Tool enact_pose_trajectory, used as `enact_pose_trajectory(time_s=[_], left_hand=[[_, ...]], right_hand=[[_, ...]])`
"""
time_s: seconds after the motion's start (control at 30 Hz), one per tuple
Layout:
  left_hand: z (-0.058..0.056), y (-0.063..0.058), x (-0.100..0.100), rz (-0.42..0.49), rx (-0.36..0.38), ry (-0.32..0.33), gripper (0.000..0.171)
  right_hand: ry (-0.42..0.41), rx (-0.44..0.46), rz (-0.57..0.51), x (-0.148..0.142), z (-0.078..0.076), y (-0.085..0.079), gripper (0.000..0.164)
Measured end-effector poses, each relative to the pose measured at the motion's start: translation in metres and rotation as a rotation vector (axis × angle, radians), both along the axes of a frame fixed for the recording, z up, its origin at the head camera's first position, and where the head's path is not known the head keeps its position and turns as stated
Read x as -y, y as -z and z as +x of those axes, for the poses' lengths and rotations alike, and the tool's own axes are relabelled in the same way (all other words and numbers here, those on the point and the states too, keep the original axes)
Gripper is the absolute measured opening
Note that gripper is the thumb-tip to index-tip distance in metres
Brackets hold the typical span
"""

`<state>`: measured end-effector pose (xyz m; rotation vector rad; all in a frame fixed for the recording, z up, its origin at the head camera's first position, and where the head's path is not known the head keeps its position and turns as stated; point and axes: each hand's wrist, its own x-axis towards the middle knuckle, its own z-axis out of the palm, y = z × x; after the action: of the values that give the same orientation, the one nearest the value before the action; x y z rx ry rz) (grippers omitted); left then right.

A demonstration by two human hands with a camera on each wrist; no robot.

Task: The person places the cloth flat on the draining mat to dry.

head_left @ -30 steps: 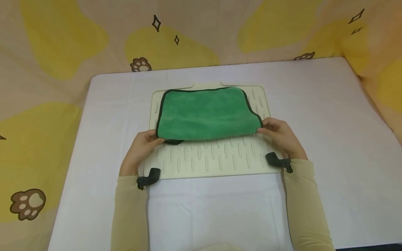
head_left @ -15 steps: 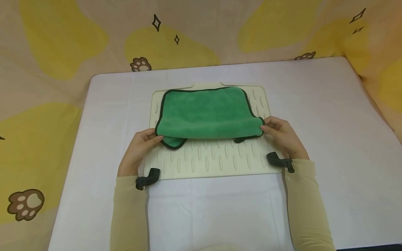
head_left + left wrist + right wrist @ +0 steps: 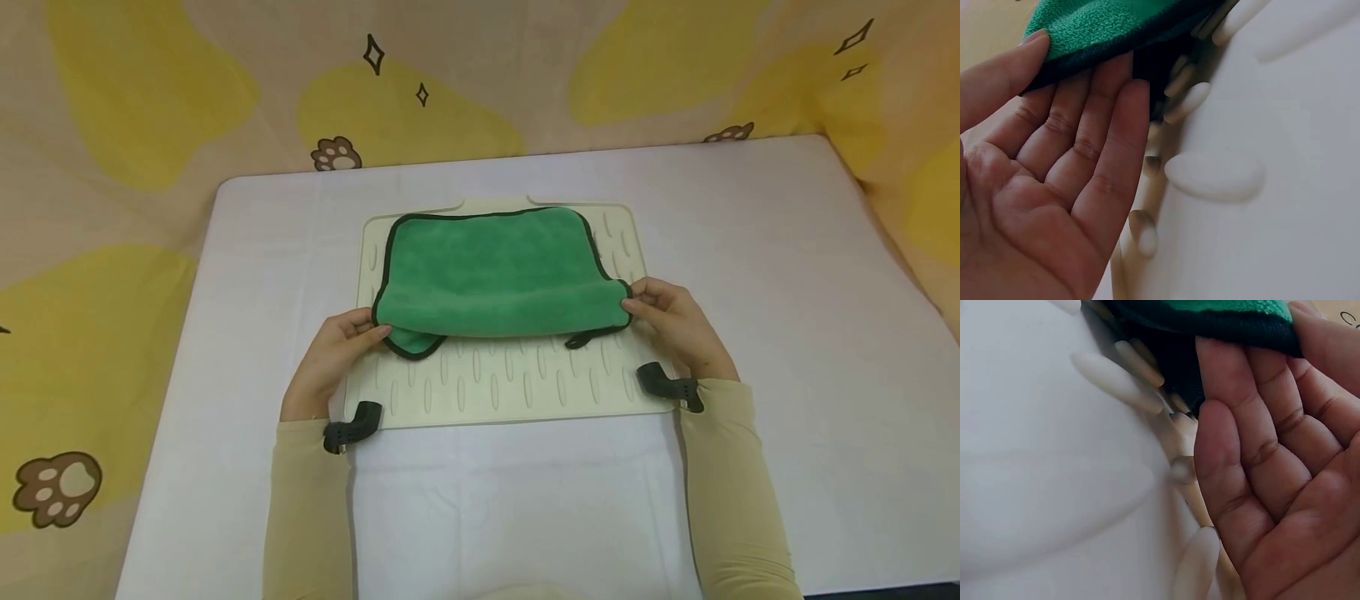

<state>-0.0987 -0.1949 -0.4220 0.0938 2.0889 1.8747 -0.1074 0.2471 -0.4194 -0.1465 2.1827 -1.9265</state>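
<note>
A green plush towel (image 3: pixel 495 258) with a dark edge binding lies over the cream ridged mat (image 3: pixel 495 396), its near part doubled under. My left hand (image 3: pixel 333 354) pinches its near left corner, thumb on top and fingers beneath; the left wrist view shows the thumb pressing the towel's bound edge (image 3: pixel 1085 59). At the near right corner my right hand (image 3: pixel 678 321) pinches the cloth the same way, also seen in the right wrist view. A green flap (image 3: pixel 412 343) peeks out below the left corner, and a dark loop (image 3: pixel 581 340) shows below the right one.
The mat lies on a white-covered table (image 3: pixel 510 517). Behind and to the left hangs a yellow and beige cloth (image 3: pixel 450 50) printed with paws and stars. Dark wrist-worn cameras (image 3: pixel 356 427) sit at both cuffs.
The held near edge has been drawn slightly, the right corner shifting right and up. The lower flap at left and the dark loop at right have come out beneath it.
</note>
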Motion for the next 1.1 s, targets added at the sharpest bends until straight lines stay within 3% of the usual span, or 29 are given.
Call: enact_pose_trajectory(time_s=[0.1,0.27,0.4,0.5,0.7,0.9,1.1], left_hand=[[-0.0001,0.0001,0.0001,0.010,0.002,0.009,0.034],[0.0000,0.0007,0.0002,0.011,0.001,0.013,0.034],[-0.0004,0.0010,0.0003,0.007,-0.003,0.012,0.035],[-0.0006,0.0014,0.0004,0.007,-0.010,0.013,0.034],[-0.0003,0.0024,0.0010,0.012,-0.022,0.016,0.031],[-0.0003,0.0023,0.0014,0.018,-0.021,0.018,0.030],[-0.0007,0.0027,0.0020,0.018,-0.018,0.023,0.032]], right_hand=[[-0.022,0.029,0.016,-0.0008,0.0007,-0.0014,0.005],[-0.122,0.068,0.134,-0.0034,0.0013,-0.0025,0.029],[-0.225,0.018,0.306,-0.0030,-0.0007,-0.0027,0.047],[-0.260,-0.032,0.374,-0.0003,-0.0011,-0.0037,0.048],[-0.238,-0.090,0.397,0.0019,-0.0007,-0.0031,0.037],[-0.214,-0.073,0.318,-0.0032,-0.0003,-0.0009,0.026],[-0.205,-0.072,0.267,-0.0036,-0.0003,-0.0015,0.025]])
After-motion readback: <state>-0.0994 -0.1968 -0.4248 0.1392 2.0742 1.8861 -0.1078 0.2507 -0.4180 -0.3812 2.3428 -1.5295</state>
